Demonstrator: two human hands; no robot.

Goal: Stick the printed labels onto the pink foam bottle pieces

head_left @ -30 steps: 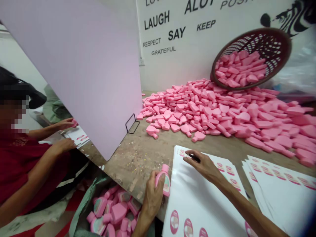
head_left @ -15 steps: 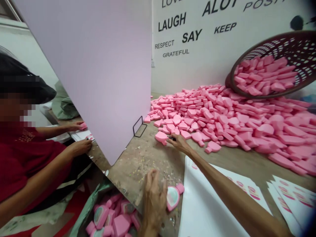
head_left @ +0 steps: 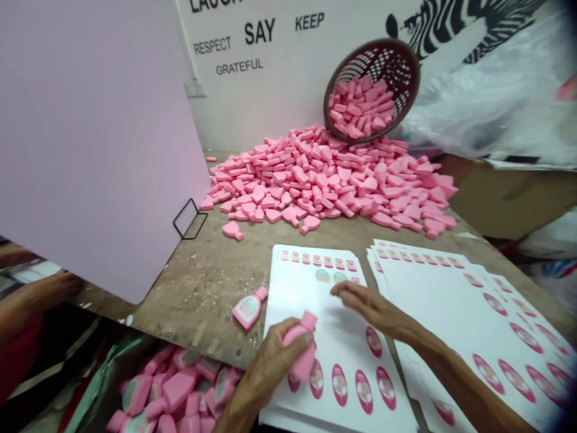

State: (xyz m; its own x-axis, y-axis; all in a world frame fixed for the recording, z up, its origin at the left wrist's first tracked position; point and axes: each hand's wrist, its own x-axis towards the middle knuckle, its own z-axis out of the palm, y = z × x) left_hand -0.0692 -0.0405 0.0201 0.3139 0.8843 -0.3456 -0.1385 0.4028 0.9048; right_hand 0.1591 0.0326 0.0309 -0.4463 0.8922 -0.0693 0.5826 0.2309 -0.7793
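Observation:
My left hand point(head_left: 277, 355) is closed round a pink bottle-shaped piece point(head_left: 301, 352), its neck pointing up and its visible face plain. It is held over the near part of a white sticker sheet point(head_left: 311, 313). Above the same sheet, my right hand point(head_left: 365, 304) has its fingers pressed together near two round greenish stickers point(head_left: 331, 276); whatever is in them is hidden. Red-and-pink oval stickers point(head_left: 339, 385) run along the sheet's near end. Left of the sheet lies another pink bottle-shaped piece point(head_left: 247, 308) with a pale green label.
A heap of pink pieces point(head_left: 324, 174) spills from a tipped brown basket point(head_left: 408, 90). More sticker sheets point(head_left: 424, 288) lie at right. A green sack point(head_left: 106, 379) of pink pieces sits below the table edge. A lilac panel point(head_left: 103, 150) stands at left, with another person's hand point(head_left: 58, 285) behind it.
The view has swung right. My left hand, formerly bare on the table, now holds a pink piece. My right hand has moved from the heap's edge, where it held a slim dark tool, to the sheet.

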